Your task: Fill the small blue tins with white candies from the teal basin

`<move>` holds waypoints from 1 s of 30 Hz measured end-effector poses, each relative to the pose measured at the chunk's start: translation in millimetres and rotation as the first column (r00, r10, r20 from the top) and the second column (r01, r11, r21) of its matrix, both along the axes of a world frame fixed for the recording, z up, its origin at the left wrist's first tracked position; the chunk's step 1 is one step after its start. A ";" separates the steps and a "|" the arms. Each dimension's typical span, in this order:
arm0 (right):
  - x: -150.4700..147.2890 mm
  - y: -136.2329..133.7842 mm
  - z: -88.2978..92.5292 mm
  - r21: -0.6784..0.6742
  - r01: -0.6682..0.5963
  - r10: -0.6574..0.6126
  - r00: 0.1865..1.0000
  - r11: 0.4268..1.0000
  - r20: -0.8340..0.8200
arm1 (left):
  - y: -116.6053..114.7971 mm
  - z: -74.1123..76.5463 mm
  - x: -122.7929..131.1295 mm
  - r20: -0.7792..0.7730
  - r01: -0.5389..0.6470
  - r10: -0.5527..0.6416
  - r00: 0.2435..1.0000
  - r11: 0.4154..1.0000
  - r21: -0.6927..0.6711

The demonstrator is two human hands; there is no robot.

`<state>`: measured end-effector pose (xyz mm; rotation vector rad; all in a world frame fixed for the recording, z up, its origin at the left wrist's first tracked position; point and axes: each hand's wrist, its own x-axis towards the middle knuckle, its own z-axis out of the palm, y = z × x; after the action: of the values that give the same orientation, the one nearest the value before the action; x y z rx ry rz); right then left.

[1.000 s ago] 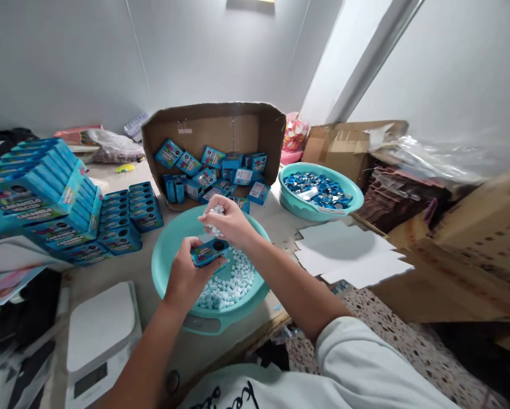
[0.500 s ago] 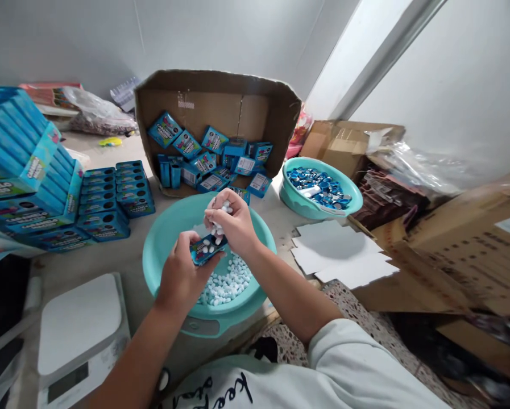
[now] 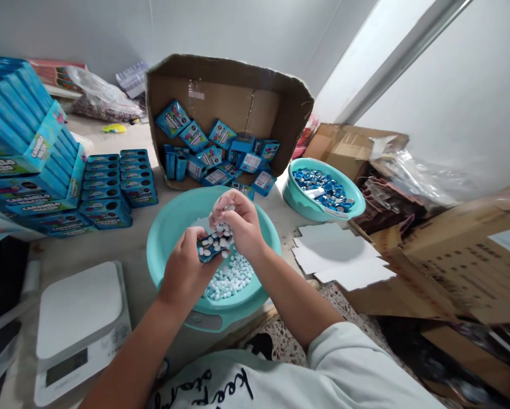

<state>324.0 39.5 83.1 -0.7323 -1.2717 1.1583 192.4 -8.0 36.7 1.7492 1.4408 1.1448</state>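
My left hand (image 3: 189, 267) is closed round a small blue box (image 3: 206, 254) above a turquoise basin (image 3: 163, 224). Several white candies lie on the top of the box, around its dark opening. Just above it, my right hand (image 3: 240, 224) is curled round more white candies (image 3: 224, 229), some of them spilling between the fingers onto the box. At the bottom of the basin rests a heap of white candies (image 3: 231, 278).
Behind the basin, a cardboard box (image 3: 220, 96) holds several blue boxes. Stacked blue boxes (image 3: 105, 193) stand left, above a white scale (image 3: 82, 312). Rightward are a smaller turquoise basin (image 3: 297, 207) of blue-and-silver pieces, white card sheets (image 3: 340, 255) and cartons (image 3: 463, 255).
More white candies now lie on the small blue box and between it and my right hand. The whole view has shifted slightly, with both hands still over the basin.
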 end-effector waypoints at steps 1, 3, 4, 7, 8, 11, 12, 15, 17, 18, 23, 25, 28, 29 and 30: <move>-0.1 -0.9 0.1 0.010 -0.006 0.006 1.000 1.000 0.012 | -0.2 -0.7 0.1 0.002 0.002 -0.002 1.000 1.000 0.004; -0.4 -3.1 0.9 0.020 -0.026 0.025 0.999 0.999 0.026 | -0.6 -2.4 0.0 0.014 0.006 -0.006 1.000 1.000 0.018; -0.7 -4.3 1.4 0.020 -0.036 0.035 0.999 0.999 0.026 | -0.6 -3.4 -0.3 0.021 0.010 -0.011 1.000 1.000 0.027; -1.6 -6.7 1.6 0.022 -0.046 0.045 0.998 0.999 0.044 | -0.5 -6.6 -1.7 0.047 0.032 -0.035 0.998 0.998 0.057; -1.8 -6.8 1.1 0.028 -0.043 0.041 0.997 0.999 0.064 | -0.3 -7.8 -2.1 0.059 0.044 -0.048 0.997 0.997 0.068; -1.4 -5.7 -1.6 0.070 -0.036 0.028 0.993 0.997 0.113 | 0.2 -11.7 -2.3 0.100 0.066 -0.077 0.992 0.992 0.106; -1.1 -5.1 -2.5 0.085 -0.043 0.034 0.993 0.995 0.110 | 0.5 -13.2 -1.8 0.115 0.066 -0.079 0.990 0.992 0.111; 0.0 -4.6 -3.6 0.105 -0.097 0.087 0.991 0.990 0.099 | 1.8 -18.3 1.1 0.193 0.009 -0.025 0.981 0.997 0.082; 0.9 -5.9 -3.0 0.102 -0.131 0.119 0.986 0.986 0.113 | 2.7 -20.9 3.7 0.249 -0.042 0.028 0.968 0.998 0.053; 1.3 -6.7 -2.6 0.100 -0.144 0.132 0.984 0.984 0.123 | 3.1 -21.6 4.9 0.267 -0.060 0.045 0.963 0.997 0.047; 4.0 -8.5 -3.2 0.115 -0.222 0.209 0.971 0.968 0.120 | 2.7 -17.8 7.0 0.284 -0.068 0.057 0.957 0.997 0.029; 5.3 -8.1 -4.1 0.138 -0.257 0.243 0.963 0.956 0.115 | 2.0 -15.2 6.0 0.279 -0.066 0.058 0.958 0.998 0.018; 7.3 -8.8 -4.8 0.145 -0.273 0.258 0.959 0.951 0.113 | 1.5 -14.1 4.1 0.277 -0.051 0.047 0.960 0.999 0.008; 7.9 -9.7 -4.6 0.142 -0.271 0.257 0.960 0.952 0.109 | 1.5 -14.8 3.7 0.280 -0.051 0.045 0.959 0.999 0.013; 8.4 -10.8 -4.3 0.138 -0.269 0.256 0.961 0.953 0.104 | 1.7 -15.8 3.5 0.283 -0.052 0.043 0.958 0.998 0.023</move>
<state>332.4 28.7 78.7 -0.5145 -1.5462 1.2368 195.9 -6.3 20.9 1.5045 1.3024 1.3861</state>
